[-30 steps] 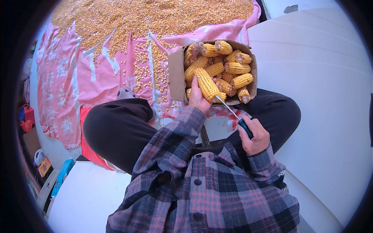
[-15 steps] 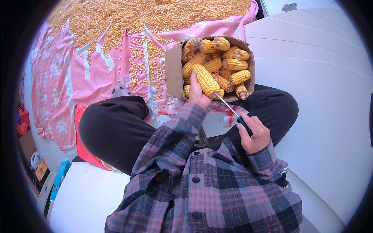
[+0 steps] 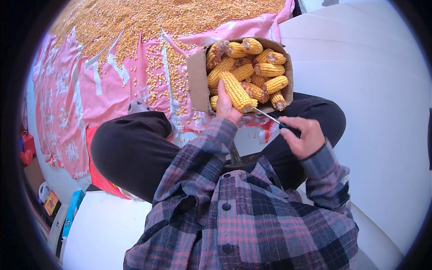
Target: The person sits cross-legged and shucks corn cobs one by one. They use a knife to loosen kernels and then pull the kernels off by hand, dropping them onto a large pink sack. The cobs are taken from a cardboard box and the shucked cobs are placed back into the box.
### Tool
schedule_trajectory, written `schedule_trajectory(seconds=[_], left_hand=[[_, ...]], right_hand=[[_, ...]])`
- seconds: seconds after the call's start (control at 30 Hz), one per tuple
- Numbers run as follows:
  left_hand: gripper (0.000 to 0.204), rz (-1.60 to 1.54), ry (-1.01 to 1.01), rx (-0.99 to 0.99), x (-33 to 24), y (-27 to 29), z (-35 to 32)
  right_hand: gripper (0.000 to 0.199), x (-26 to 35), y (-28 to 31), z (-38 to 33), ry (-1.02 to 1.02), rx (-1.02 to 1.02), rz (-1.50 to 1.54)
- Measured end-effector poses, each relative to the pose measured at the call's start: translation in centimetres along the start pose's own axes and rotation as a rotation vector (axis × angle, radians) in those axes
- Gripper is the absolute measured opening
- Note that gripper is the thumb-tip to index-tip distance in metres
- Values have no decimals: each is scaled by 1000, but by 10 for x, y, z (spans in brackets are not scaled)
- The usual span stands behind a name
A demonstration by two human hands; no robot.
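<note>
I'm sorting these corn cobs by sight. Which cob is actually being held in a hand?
The long cob at the front of the cardboard box, gripped at its lower end by the left hand. The other cobs lie loose in the box, untouched.

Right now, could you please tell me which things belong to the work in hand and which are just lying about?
In hand:
- corn cob, held by left hand
- screwdriver, in right hand
- box of cobs
- loose kernels
- pink sheet

Lying about:
- small packages
- red bag

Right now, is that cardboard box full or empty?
Full: the cardboard box is open-topped, with yellow corn cobs heaped to its rim.
</note>
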State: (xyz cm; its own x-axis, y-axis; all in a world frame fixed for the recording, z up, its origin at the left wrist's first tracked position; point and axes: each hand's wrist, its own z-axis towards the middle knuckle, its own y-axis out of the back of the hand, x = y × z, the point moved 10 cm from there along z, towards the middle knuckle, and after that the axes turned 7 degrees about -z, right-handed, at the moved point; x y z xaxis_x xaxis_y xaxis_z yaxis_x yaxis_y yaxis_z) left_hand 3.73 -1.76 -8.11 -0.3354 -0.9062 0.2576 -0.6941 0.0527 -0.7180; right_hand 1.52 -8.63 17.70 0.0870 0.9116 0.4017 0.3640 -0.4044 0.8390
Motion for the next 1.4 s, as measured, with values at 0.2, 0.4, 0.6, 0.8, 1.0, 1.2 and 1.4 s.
schedule_trajectory(seconds=[0.2,0.4,0.6,0.8,1.0,1.2,1.4], left_hand=[[47,16,77,4,6,-2,-1],[45,52,4,24,-1,-12,-3],[43,11,50,-23,12,-23,-4],[52,103,-22,-69,4,-10,5],[44,45,13,-55,17,-14,4],[52,82,-18,-18,8,-14,6],[61,88,15,-32,6,-17,3]], right_hand=[[26,-7,-6,51,5,338,-103],[25,25,-7,11,57,28,-350],[26,29,-15,-23,46,-186,-414],[26,41,-20,-12,47,-189,-534],[22,31,-25,-8,21,-252,-510],[19,21,-12,7,7,-230,-238],[21,32,-19,-1,68,-293,-314]])
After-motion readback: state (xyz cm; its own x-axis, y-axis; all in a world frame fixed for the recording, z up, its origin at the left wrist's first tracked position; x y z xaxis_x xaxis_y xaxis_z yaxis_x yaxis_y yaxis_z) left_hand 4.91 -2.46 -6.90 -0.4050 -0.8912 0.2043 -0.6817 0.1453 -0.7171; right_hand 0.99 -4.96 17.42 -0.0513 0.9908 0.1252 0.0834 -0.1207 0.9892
